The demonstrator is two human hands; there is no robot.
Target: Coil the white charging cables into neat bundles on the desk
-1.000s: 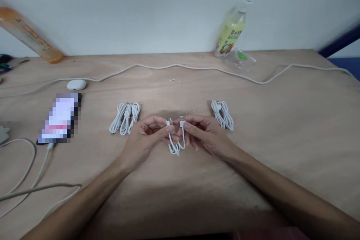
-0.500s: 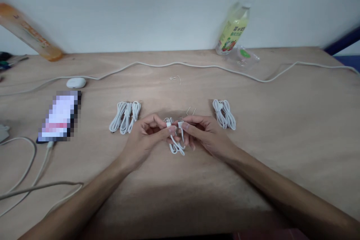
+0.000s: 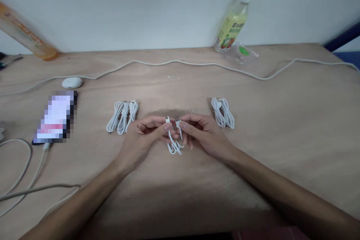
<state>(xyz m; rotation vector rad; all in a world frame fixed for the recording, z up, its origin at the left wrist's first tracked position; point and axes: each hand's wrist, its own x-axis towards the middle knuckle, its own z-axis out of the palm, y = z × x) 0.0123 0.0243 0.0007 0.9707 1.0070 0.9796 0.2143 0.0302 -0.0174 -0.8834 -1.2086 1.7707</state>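
A white USB cable hangs in loose loops between my hands, low over the wooden table. My left hand pinches one metal-tipped plug of it between thumb and forefinger, tip pointing away from me. In my right hand is the cable's other, wider plug, held the same way a short gap to the right. Coiled white cables lie bundled to the left of my hands. More coiled cables rest to the right. Short white twist ties lie just beyond my fingers.
A loose white cord crosses the table's back. At left are a phone with a cable plugged in and a white earbud case. An orange bottle, a yellow-green bottle and clear plastic packaging stand or lie near the wall.
The view has shifted slightly, so the table things sit a little further left. The left plug's metal tip shows more plainly; both hands keep their pinch on the cable.
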